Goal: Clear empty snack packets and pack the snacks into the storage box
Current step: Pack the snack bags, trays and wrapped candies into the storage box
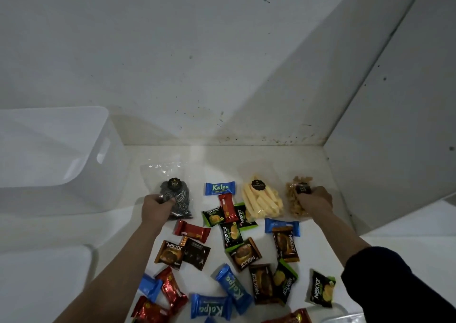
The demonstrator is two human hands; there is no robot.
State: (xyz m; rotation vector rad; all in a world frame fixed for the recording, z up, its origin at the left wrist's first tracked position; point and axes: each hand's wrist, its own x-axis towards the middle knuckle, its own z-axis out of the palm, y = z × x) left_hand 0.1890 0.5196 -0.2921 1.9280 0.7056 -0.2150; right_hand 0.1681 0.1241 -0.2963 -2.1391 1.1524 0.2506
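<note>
Gripping a dark snack bag (176,199), the left hand (158,208) is working while the right hand (314,200) is clutching a brown snack bag (294,199) at mid-frame.

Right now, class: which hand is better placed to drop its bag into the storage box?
Left hand: it grips the dark snack bag right beside the storage box.

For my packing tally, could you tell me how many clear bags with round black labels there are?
3: dark swirled snacks gripped by the left hand, pale yellow sticks in the middle, brown snacks under the right hand. None seem hidden.
</note>
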